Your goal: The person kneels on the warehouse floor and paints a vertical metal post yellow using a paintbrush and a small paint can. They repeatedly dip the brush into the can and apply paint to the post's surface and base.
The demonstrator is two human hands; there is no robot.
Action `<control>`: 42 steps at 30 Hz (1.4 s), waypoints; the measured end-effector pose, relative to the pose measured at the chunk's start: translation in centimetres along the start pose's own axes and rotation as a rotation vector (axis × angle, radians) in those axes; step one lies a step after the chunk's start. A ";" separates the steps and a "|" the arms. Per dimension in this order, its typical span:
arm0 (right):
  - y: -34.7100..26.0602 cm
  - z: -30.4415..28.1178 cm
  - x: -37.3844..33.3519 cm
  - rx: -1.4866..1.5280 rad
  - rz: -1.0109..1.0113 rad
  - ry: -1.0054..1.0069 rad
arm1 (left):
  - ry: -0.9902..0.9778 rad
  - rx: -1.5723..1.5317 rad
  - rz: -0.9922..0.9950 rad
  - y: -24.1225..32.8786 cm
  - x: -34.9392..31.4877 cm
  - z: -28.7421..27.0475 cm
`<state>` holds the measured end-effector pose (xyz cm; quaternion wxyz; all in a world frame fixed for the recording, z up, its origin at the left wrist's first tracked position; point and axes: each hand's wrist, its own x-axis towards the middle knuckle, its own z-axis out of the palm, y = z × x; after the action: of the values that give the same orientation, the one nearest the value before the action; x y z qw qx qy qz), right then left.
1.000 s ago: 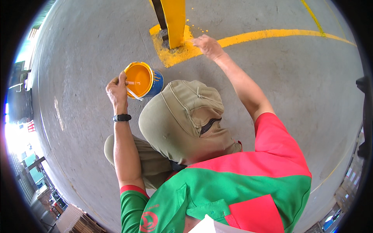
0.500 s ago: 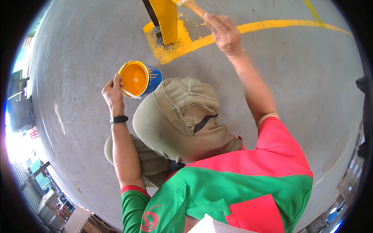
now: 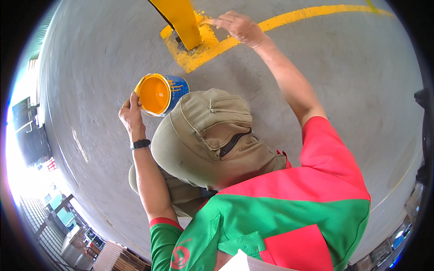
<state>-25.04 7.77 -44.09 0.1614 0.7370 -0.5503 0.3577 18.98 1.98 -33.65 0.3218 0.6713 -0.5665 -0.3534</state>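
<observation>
My left hand (image 3: 131,115) is closed on the rim of a blue paint can (image 3: 179,90), which tilts so its mouth faces me. Bright yellow-orange paint (image 3: 153,95) shows inside it. Out ahead, my right hand (image 3: 242,29) grips the handle of a paintbrush (image 3: 208,21). The brush tip lies just right of a yellow post (image 3: 184,22), over the yellow-painted patch (image 3: 192,61) round the post's foot. Whether the bristles touch the floor I cannot tell.
A yellow stripe (image 3: 307,14) curves right across the grey concrete floor (image 3: 99,58) from the post. My bent knee (image 3: 199,135) in khaki trousers stands close to the can. Racks and stacked goods (image 3: 122,257) line the lower left rim.
My right hand has swung left and brought the brush down beside the post's foot. My left hand still holds the can, nearly in the same place. The view has shifted slightly.
</observation>
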 end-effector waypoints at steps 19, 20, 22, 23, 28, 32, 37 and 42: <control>-1.5 -4.9 5.4 0.165 0.175 0.023 | -0.002 0.077 0.020 -0.3 0.1 -0.8; -1.4 -6.8 7.2 0.121 0.144 0.032 | -0.001 0.065 0.043 -0.2 0.1 -0.7; -2.3 -10.9 10.2 0.052 0.074 0.080 | -0.003 0.054 0.014 0.0 -0.2 -0.8; -2.5 -12.9 11.8 0.023 0.055 0.102 | -0.001 0.051 0.047 0.2 -0.3 -0.8; -3.4 -21.0 18.4 -0.100 -0.110 0.263 | 0.005 0.059 0.059 0.9 -1.0 -1.0; -3.6 -26.4 22.9 -0.179 -0.194 0.329 | -0.005 0.044 0.060 1.1 -1.2 -1.2; -4.1 -31.5 27.4 -0.141 -0.298 0.404 | 0.007 0.075 0.086 0.5 -0.9 -1.3; -4.0 -34.8 31.9 -0.144 -0.451 0.595 | 0.005 0.086 0.108 -0.2 -0.4 -1.5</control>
<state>-29.10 8.89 3.14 0.4402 0.6903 -0.3274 0.4718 20.25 2.49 -32.97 0.3127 0.6537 -0.6159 -0.3091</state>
